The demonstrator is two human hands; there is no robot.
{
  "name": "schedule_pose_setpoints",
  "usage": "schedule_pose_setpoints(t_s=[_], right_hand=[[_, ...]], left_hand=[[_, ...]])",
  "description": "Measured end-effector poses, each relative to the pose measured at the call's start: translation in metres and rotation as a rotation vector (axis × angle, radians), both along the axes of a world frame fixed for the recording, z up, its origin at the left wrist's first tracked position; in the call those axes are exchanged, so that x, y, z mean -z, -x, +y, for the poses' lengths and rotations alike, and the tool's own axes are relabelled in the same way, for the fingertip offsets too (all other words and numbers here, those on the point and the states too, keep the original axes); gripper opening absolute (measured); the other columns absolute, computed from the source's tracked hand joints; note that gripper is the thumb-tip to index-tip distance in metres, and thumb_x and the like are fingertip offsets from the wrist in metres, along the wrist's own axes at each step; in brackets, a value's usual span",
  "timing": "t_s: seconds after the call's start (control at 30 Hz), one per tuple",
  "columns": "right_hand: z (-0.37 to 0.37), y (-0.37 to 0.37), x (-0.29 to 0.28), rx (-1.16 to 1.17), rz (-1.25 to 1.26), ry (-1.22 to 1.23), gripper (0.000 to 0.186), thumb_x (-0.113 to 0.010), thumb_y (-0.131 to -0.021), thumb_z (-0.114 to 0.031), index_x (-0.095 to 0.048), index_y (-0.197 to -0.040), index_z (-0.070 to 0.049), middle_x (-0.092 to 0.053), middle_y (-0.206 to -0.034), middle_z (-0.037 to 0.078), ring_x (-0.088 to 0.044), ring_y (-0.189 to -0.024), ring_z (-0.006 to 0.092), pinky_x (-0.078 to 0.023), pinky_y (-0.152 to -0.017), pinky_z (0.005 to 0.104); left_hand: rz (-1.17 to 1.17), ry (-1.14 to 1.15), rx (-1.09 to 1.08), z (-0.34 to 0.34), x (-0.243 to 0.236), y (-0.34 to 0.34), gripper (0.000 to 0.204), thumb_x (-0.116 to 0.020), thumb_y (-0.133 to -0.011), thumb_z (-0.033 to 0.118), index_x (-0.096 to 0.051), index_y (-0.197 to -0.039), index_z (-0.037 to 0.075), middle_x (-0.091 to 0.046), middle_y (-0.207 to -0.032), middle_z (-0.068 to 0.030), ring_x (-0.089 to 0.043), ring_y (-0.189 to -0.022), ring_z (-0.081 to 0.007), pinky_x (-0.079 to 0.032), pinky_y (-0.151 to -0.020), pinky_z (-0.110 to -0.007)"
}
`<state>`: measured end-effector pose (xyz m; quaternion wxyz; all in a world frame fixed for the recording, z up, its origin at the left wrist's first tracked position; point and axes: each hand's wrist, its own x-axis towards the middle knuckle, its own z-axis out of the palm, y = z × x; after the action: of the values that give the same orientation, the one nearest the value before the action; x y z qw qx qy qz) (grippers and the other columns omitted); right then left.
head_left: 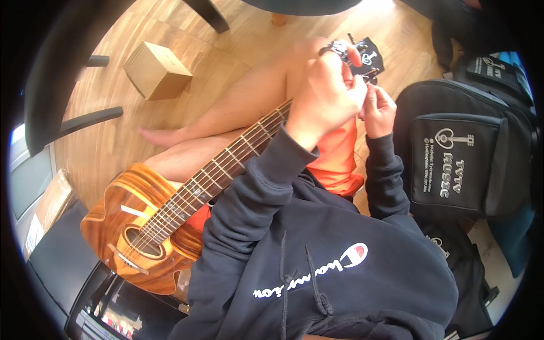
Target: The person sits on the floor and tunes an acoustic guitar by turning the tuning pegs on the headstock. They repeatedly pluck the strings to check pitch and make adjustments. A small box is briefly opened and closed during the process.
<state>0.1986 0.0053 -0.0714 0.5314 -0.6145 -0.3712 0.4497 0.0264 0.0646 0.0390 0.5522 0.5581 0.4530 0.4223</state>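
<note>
An acoustic guitar (113,201) with a glossy brown wood body lies across my lap, its body at the left and its neck rising to the upper right. Beside the black headstock (372,55), my left hand (334,93) is closed, thumb and fingers pressed together. My right hand (379,110) pinches close against the left fingertips. Whatever sits between the fingers is too small to make out. Metal tuning pegs (371,74) show around the hands. Strings run along the fretboard (218,170), whose upper end my left hand and sleeve cover.
Black padded instrument bags (459,161) stand close at my right. A cardboard box (156,71) sits on the wooden floor (226,62) beyond my bare legs. Dark curved furniture legs (90,122) are at the left, and a dark round surface (303,5) lies at the far edge.
</note>
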Motion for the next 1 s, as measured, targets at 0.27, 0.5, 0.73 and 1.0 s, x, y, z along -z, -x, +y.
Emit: schedule_pose_setpoints(t_s=[0.27, 0.5, 0.73, 1.0], right_hand=[[0.003, -0.014, -0.007, -0.131, 0.707, 0.355, 0.041, -0.049, -0.102, -0.037, -0.063, -0.082, -0.004, -0.048, -0.052, 0.000, -0.036, -0.040, 0.0079, -0.026, -0.040, 0.0239], [-0.003, 0.019, 0.003, 0.070, -0.306, -0.138, 0.018, -0.063, -0.097, -0.016, -0.066, -0.100, 0.001, -0.061, -0.068, 0.003, -0.053, -0.053, 0.0055, -0.038, -0.047, 0.0201], [0.004, -0.023, 0.004, -0.302, 0.888, 0.290, 0.023, -0.056, -0.100, -0.025, -0.066, -0.091, -0.005, -0.058, -0.058, 0.001, -0.043, -0.041, 0.0070, -0.034, -0.041, 0.0233], [-0.004, 0.012, 0.010, 0.015, -0.353, -0.201, 0.021, -0.061, -0.097, -0.022, -0.064, -0.096, -0.002, -0.059, -0.063, 0.000, -0.050, -0.049, 0.0054, -0.039, -0.046, 0.0219]], left_hand=[[0.098, -0.071, 0.146, 0.006, 0.018, 0.002, 0.014, -0.064, -0.081, 0.001, -0.055, -0.090, 0.005, -0.054, -0.060, 0.0048, -0.048, -0.054, -0.0012, -0.036, -0.049, -0.021], [0.136, -0.027, 0.229, 0.017, 0.011, 0.010, 0.017, -0.067, -0.086, 0.002, -0.053, -0.095, 0.006, -0.056, -0.062, 0.0038, -0.049, -0.054, -0.0006, -0.037, -0.048, -0.019], [0.109, 0.043, 0.237, 0.015, 0.010, 0.011, 0.018, -0.066, -0.087, 0.002, -0.052, -0.097, 0.007, -0.060, -0.067, 0.0014, -0.055, -0.059, -0.0018, -0.041, -0.053, -0.018], [0.036, 0.095, 0.226, 0.019, 0.011, 0.012, 0.017, -0.064, -0.088, -0.001, -0.053, -0.098, 0.006, -0.066, -0.072, -0.0033, -0.061, -0.065, -0.0047, -0.044, -0.059, -0.019]])
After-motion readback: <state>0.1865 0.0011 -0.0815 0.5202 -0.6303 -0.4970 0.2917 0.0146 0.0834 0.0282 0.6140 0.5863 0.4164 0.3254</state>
